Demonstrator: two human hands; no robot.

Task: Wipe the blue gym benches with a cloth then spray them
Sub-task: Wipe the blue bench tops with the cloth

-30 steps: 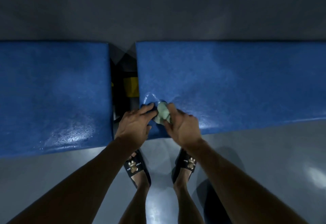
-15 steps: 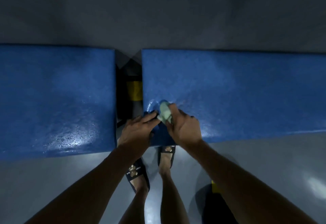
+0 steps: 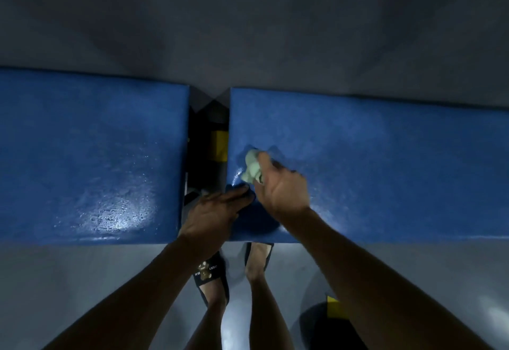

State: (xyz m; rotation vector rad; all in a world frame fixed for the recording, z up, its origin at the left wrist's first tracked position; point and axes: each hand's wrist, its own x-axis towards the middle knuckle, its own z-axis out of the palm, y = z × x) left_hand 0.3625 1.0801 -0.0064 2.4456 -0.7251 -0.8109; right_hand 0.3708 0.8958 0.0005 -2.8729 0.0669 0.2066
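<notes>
- Currently: pale green cloth [image 3: 252, 167] bunched and pinched in right hand [image 3: 283, 192], pressed onto right blue bench pad [image 3: 385, 162] near its left edge, centre of frame.
- Left hand [image 3: 213, 212] lying flat, fingers straight, on near-left corner of same pad; holding nothing. Hands close together, not touching.
- Left blue bench pad [image 3: 88, 156] filling left of frame, wet sheen near its front edge.
- Dark gap [image 3: 208, 143] between the pads, with a yellow part [image 3: 220, 144] of the frame inside.
- Risk: small wad covering little surface per stroke; likely missed strips toward far right of pad.
- Risk: cloth close to the gap; a slip off the pad edge could drop it down between the pads.
- Risk: slick wet vinyl; bracing palm could slide.
- Risk: glossy floor [image 3: 413, 267], black slide sandals [image 3: 210, 275]; poor footing if wet.
- Containers: none in view, no spray bottle either. Dark object with yellow patch [image 3: 334, 308] lower right, unidentifiable.
</notes>
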